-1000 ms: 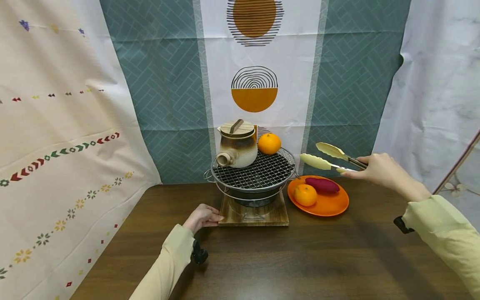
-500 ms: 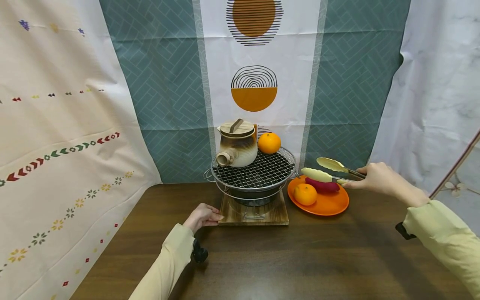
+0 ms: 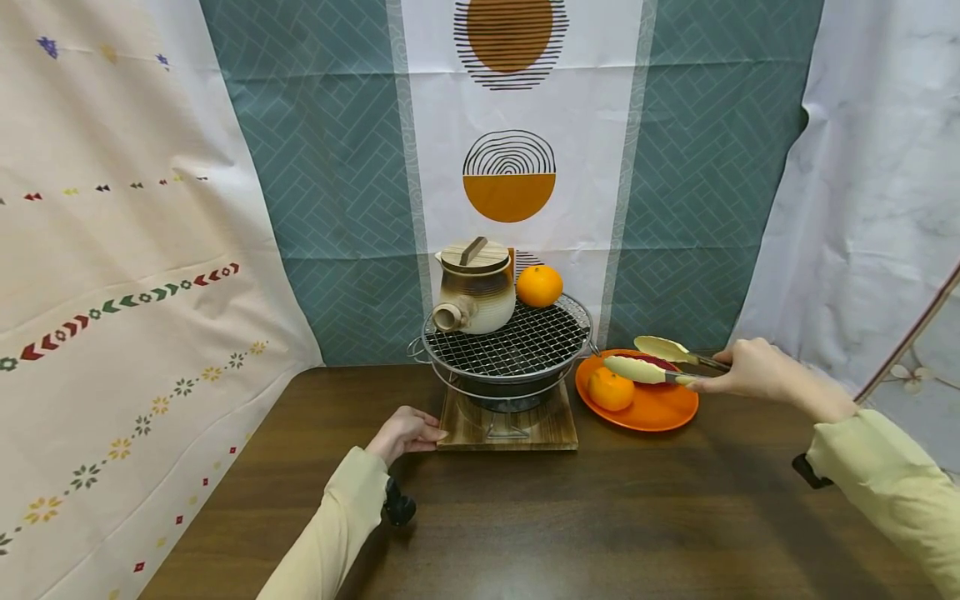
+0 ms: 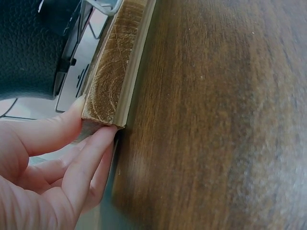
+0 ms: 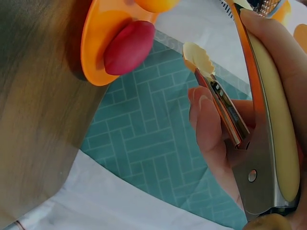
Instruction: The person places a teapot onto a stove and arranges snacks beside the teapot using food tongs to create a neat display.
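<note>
My left hand (image 3: 405, 433) pinches the near left corner of a wooden board (image 3: 555, 427), thumb on its upper face and fingers against its edge, as the left wrist view shows. My right hand (image 3: 757, 372) grips metal tongs (image 3: 636, 369) with cream scalloped tips. The tips are spread apart, above the orange plate (image 3: 660, 418), with nothing held between them. On that plate lies a purple-red sweet potato (image 5: 129, 47), partly covered by the tongs in the head view. Beside it sits a mandarin (image 3: 611, 390).
A round tabletop grill (image 3: 517, 354) with a mesh top stands on the board. It bears a clay side-handled teapot (image 3: 487, 307) with a wooden lid, and a second mandarin (image 3: 539, 287). Patterned cloths (image 3: 337, 208) hang behind the brown table (image 3: 600, 517).
My right hand has lowered the tongs towards the plate, and their tips now overlap the sweet potato in view. The left hand has stayed at the board's corner.
</note>
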